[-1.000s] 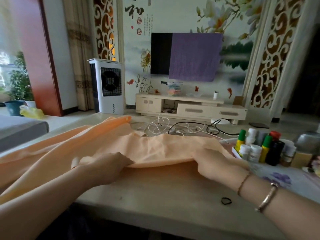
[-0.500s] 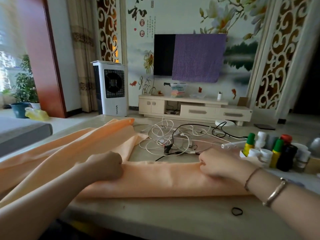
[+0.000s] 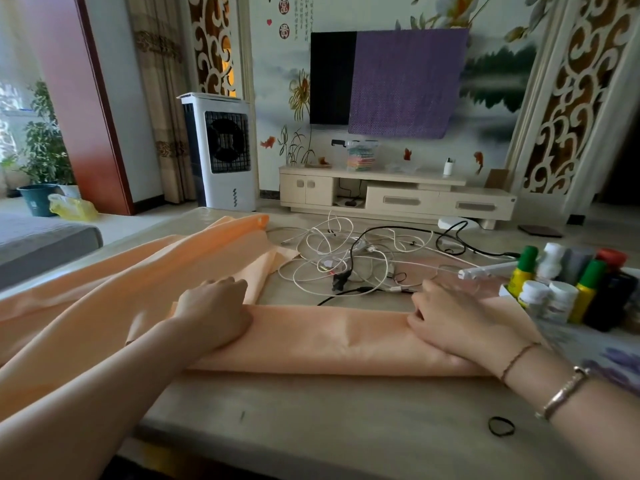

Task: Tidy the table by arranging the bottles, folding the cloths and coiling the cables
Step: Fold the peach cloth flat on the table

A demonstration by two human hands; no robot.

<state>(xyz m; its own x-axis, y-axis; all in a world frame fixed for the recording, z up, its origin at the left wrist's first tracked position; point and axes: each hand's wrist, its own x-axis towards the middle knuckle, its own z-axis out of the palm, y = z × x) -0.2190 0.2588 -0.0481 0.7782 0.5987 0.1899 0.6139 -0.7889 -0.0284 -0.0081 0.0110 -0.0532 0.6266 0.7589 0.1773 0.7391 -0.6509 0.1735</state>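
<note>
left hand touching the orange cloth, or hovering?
Touching. The head view shows the left hand resting on the folded orange cloth, knuckles bent, fabric dented at its edge.

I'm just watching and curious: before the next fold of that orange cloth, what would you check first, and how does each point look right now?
1. Both hands on the cloth: ok. The left hand and right hand rest on the orange cloth.
2. Folded strip lying flat: not ok, a small crease shows mid-strip.
3. Rest of the cloth gathered: not ok, it trails off to the left, bunched.
4. Cables clear of the cloth: cannot tell, the tangle lies just behind the strip.
5. Bottles out of the way: not ok, they stand close to the right hand.
</note>
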